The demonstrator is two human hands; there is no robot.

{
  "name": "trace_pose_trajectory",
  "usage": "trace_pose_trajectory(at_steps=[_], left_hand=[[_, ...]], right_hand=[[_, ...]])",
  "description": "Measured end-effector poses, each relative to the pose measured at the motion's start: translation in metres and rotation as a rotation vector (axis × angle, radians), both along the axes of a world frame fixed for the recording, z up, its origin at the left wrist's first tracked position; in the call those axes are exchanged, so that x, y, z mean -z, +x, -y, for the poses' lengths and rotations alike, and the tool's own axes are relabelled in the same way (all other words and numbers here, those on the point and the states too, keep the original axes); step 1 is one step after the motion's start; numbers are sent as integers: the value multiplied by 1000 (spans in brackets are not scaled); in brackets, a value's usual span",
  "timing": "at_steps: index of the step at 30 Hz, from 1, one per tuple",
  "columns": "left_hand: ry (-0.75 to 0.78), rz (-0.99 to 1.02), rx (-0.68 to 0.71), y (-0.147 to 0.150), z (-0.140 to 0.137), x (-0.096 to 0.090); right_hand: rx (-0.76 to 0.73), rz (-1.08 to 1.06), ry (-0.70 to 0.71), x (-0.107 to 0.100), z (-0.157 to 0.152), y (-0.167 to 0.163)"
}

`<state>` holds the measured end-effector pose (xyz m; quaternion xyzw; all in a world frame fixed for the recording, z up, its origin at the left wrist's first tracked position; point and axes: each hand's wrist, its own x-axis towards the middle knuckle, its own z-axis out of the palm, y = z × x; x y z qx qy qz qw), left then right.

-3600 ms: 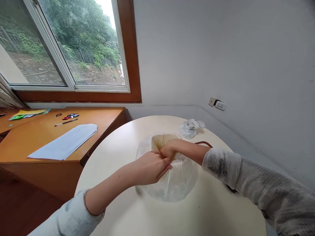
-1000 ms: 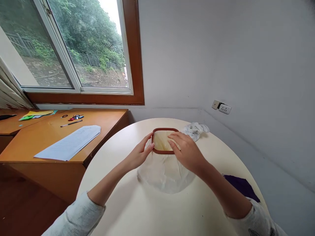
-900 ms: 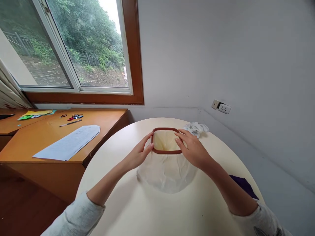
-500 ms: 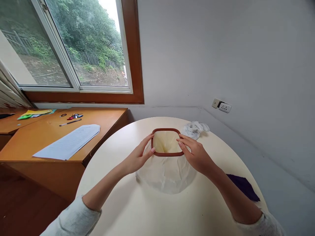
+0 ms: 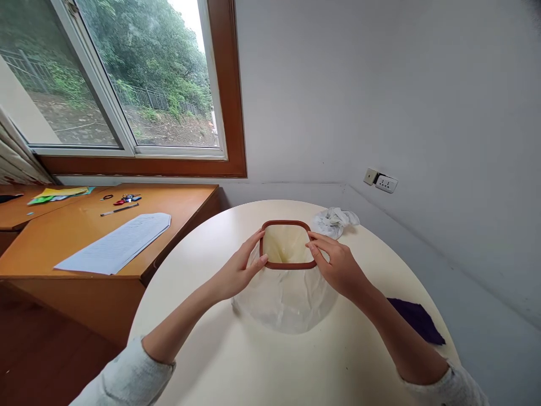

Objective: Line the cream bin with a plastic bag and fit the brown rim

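A small trash bin [image 5: 289,265] with a brown, rounded rectangular rim stands on the round table, lined with a thin whitish plastic bag [image 5: 287,301] that flares out below the rim and hides the bin's outer walls. The pale yellowish inside dips toward the middle. My left hand [image 5: 243,268] grips the rim's left side, thumb at the front corner and fingers along the side. On the opposite side my right hand [image 5: 336,262] holds the rim, with its thumb and fingertips against the right edge.
Behind the bin, a crumpled white plastic bag [image 5: 336,221] lies on the cream table [image 5: 262,372]. A dark purple cloth [image 5: 417,320] rests near the right edge. The wooden desk [image 5: 186,208] at left bears papers [image 5: 122,242], a pen [image 5: 119,210] and keys [image 5: 128,199].
My right fingertips have shifted slightly outward along the rim's right edge. The bin and my left hand look almost unchanged.
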<state>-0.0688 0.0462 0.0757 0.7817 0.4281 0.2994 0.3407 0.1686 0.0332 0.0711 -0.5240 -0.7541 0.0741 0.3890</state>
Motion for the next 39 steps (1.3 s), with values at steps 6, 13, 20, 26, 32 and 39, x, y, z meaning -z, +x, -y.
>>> trace_pose_trajectory(at_steps=[6,13,20,26,32,39], left_hand=[[2,-11,-17,-1,-1,2],[0,-47,-30,0,0,-1],[79,-96,-27,1,1,-1],[105,-126,-9,1,2,0],[174,-210,-15,-2,-5,-12],[187,-312,-61,13,-31,-24]], right_hand=[[-16,-16,93,6,-1,-4],[6,-5,105,8,0,-5],[-3,44,166,10,-1,-6],[-10,56,170,12,0,-7],[52,82,74,-6,-9,-3],[-23,223,-159,-22,-41,-3]])
